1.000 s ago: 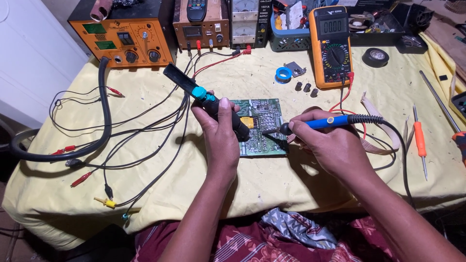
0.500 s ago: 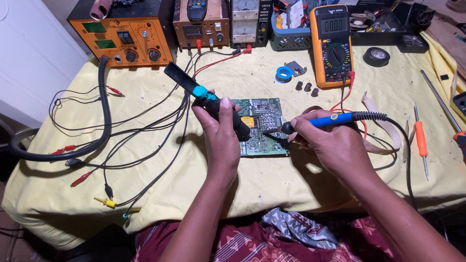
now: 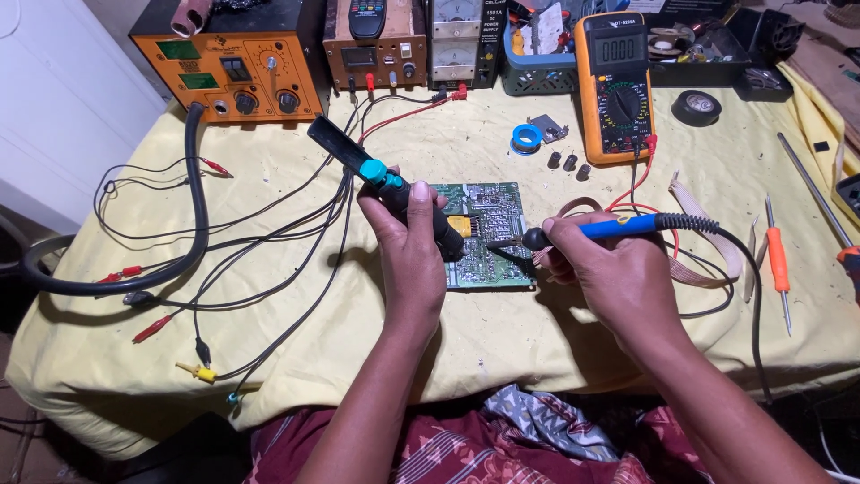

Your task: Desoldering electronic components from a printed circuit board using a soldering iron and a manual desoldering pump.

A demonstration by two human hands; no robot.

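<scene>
My left hand (image 3: 408,235) is wrapped around a black handpiece (image 3: 408,199) with a teal collar, fingers clamped on its grip. The tool slants from upper left down to the right, and its nozzle end sits over the left part of the board (image 3: 488,235). My right hand (image 3: 609,269) pinches a blue-handled iron (image 3: 618,226), fingers closed around it like a pen. Its dark tip points left and comes down on the board's right side; I cannot tell whether it touches.

The green board lies flat on the yellow cloth (image 3: 502,350), between my two hands. A black hose (image 3: 193,206) curves across the cloth's left side, rising to an orange station (image 3: 228,63) at the back. Thin wires (image 3: 269,233) with red clips sprawl beside it. A yellow meter (image 3: 614,85) stands behind the board, to the right. An orange screwdriver (image 3: 778,264) lies well apart at my right.
</scene>
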